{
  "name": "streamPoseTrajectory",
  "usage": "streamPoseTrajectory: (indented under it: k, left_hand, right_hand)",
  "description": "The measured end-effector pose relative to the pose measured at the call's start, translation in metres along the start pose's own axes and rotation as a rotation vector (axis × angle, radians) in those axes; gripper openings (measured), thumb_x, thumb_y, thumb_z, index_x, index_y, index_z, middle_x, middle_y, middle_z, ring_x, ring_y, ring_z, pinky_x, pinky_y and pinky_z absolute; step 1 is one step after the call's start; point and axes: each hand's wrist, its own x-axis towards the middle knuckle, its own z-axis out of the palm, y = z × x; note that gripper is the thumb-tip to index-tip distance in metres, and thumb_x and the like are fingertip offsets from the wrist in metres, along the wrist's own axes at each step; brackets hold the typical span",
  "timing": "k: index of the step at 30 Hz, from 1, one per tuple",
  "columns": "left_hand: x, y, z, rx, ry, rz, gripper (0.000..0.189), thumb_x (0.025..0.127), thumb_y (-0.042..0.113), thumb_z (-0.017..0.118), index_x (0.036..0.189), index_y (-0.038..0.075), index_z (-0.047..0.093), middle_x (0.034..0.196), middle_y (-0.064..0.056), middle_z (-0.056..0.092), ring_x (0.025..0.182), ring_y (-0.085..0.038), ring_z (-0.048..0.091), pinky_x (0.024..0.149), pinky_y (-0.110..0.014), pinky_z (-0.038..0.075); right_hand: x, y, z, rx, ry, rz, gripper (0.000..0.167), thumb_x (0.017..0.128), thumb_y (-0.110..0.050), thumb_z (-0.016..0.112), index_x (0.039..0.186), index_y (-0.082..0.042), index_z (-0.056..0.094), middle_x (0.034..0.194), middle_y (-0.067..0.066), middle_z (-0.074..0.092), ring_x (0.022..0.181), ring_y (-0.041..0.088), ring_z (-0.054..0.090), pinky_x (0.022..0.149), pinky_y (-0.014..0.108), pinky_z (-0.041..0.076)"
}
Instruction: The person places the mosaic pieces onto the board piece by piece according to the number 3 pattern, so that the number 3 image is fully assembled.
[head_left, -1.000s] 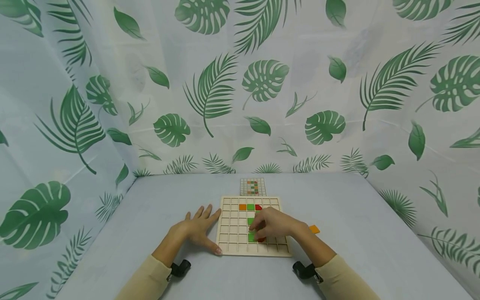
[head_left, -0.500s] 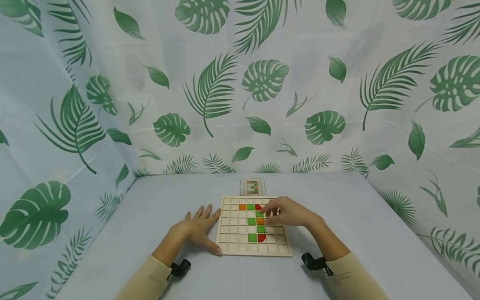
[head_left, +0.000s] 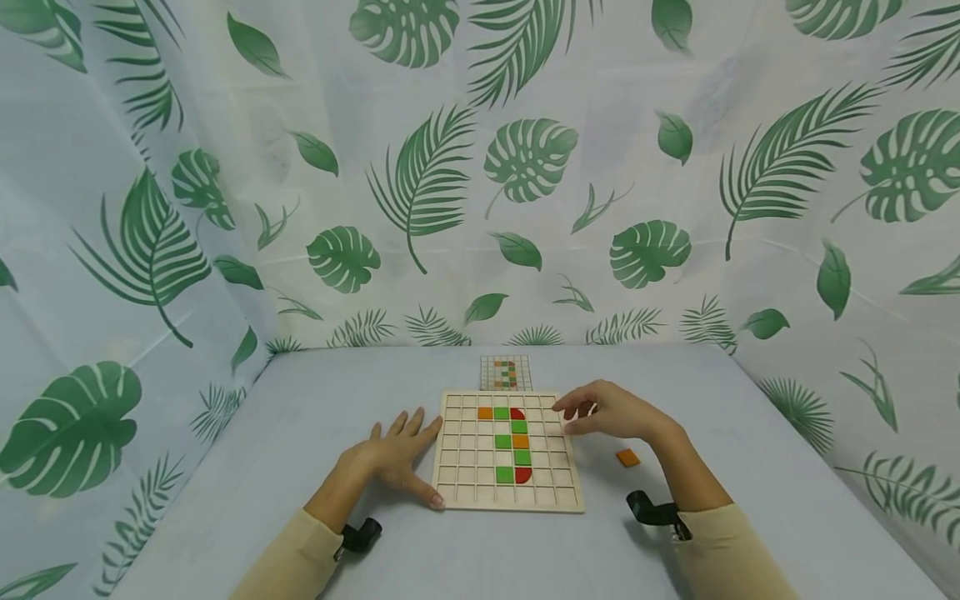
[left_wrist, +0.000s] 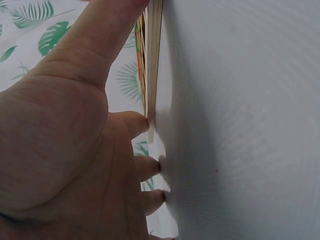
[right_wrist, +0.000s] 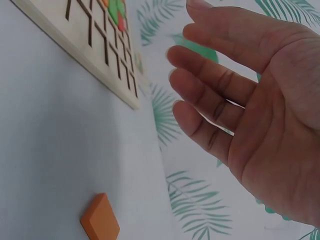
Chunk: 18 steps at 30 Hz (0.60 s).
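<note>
A wooden grid board (head_left: 465, 492) lies on the table, with orange, green and red tiles set in some of its squares. Fingers spread, my left hand (head_left: 392, 460) rests flat at the board's left side; its thumb and index finger touch the edge. My right hand (head_left: 611, 411) hovers over the board's right edge, fingers loosely bent and nothing between them. Below that hand, a loose orange tile (head_left: 627, 457) lies on the table, also low in the right wrist view. Among the set tiles are a red rounded one (head_left: 523, 475) and an orange square (head_left: 521, 442).
Just behind the board lies a small pattern card (head_left: 506, 373) printed with a grid and coloured squares. A leaf-print curtain (head_left: 450, 183) hangs behind the table (head_left: 360, 375) and along its sides. Each wrist wears a black camera.
My right hand has moved off the tiles, rightward and away from the board's lower middle, uncovering the orange, green and red tiles there. The left hand stays where it was.
</note>
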Motion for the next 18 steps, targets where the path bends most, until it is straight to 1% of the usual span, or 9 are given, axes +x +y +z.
streamPoseTrajectory:
  k: [6, 14, 18]
  left_hand:
    - [0.000, -0.001, 0.001, 0.000, -0.003, -0.003, 0.137, 0.062, 0.080, 0.084, 0.169, 0.026, 0.017, 0.176, -0.013, 0.006, 0.163, -0.041, 0.003, 0.124, -0.073, 0.006]
    - [0.000, 0.000, -0.001, -0.004, -0.006, -0.002, 0.137, 0.062, 0.079, 0.084, 0.169, 0.026, 0.017, 0.176, -0.013, 0.006, 0.163, -0.041, 0.002, 0.124, -0.073, 0.005]
    - [-0.001, 0.001, -0.001, -0.003, -0.006, -0.004, 0.137, 0.062, 0.079, 0.084, 0.169, 0.026, 0.017, 0.176, -0.013, 0.006, 0.163, -0.041, 0.003, 0.124, -0.073, 0.006]
  right_hand:
    - [-0.005, 0.009, -0.006, 0.017, 0.002, 0.018, 0.036, 0.094, -0.018, 0.077, 0.129, -0.007, 0.073, 0.112, 0.014, 0.073, 0.094, 0.021, 0.063, 0.075, 0.031, 0.055]
    - [-0.009, 0.017, -0.012, 0.025, 0.012, 0.039, 0.040, 0.094, -0.024, 0.078, 0.130, -0.006, 0.072, 0.114, 0.016, 0.072, 0.094, 0.022, 0.062, 0.074, 0.032, 0.055]
    - [-0.012, 0.019, -0.015, 0.019, 0.017, 0.040, 0.037, 0.094, -0.023, 0.077, 0.128, -0.008, 0.073, 0.115, 0.017, 0.072, 0.095, 0.022, 0.062, 0.076, 0.032, 0.055]
